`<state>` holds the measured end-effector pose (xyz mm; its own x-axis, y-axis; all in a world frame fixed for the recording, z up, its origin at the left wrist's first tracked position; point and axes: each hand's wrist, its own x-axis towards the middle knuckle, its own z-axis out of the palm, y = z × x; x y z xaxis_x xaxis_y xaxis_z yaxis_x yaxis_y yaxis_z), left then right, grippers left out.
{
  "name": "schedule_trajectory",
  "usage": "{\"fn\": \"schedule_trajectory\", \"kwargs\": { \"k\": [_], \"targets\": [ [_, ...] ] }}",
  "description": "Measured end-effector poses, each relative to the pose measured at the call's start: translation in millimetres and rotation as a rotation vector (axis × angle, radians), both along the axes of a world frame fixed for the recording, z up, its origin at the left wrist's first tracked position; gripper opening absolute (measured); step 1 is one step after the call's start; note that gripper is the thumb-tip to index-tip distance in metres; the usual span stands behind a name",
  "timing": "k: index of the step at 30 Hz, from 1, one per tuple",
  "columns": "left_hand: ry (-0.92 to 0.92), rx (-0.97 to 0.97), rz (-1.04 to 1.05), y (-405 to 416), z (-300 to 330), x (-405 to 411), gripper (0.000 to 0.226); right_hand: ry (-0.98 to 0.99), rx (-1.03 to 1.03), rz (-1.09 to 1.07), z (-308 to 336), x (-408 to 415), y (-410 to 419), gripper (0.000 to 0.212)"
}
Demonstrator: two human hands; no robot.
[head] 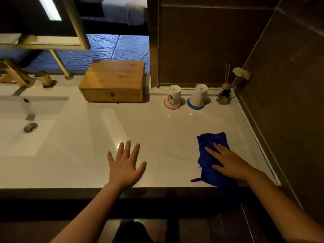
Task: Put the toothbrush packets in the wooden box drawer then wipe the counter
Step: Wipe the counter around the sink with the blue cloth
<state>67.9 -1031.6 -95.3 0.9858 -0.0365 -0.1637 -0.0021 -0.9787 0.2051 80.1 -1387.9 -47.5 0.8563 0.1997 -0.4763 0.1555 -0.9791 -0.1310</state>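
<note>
A blue cloth (208,146) lies on the white counter (157,130) at the front right, one end hanging over the front edge. My right hand (228,162) presses flat on top of the cloth, fingers spread. My left hand (125,163) rests flat and open on the bare counter near the front edge, holding nothing. The wooden box (114,79) stands at the back of the counter with its drawer (111,95) closed. No toothbrush packets are in view.
A sink basin (26,123) with a gold faucet (19,74) is at the left. Two upside-down paper cups (173,96) (199,95) and a reed diffuser (225,95) stand at the back right. A dark wall (284,85) borders the counter's right side.
</note>
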Motion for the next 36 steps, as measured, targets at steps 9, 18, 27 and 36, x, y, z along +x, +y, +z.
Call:
{"fn": "schedule_trajectory", "kwargs": {
  "k": [9,18,27,36],
  "targets": [
    [0.044,0.017,-0.011,-1.6,6.5,0.4,0.072,-0.314,0.208,-0.097,-13.5,-15.5,18.5,0.044],
    [0.040,0.053,-0.108,20.2,31.1,12.7,0.071,-0.456,0.537,-0.360,-7.3,-12.6,98.0,0.029],
    [-0.237,-0.107,-0.011,173.0,45.4,-5.1,0.063,-0.459,0.625,-0.311,32.1,-1.0,217.7,0.027],
    [-0.135,-0.030,0.163,393.4,31.1,6.8,0.052,-0.417,0.598,-0.400,42.0,-24.0,340.9,0.025]
  ]
}}
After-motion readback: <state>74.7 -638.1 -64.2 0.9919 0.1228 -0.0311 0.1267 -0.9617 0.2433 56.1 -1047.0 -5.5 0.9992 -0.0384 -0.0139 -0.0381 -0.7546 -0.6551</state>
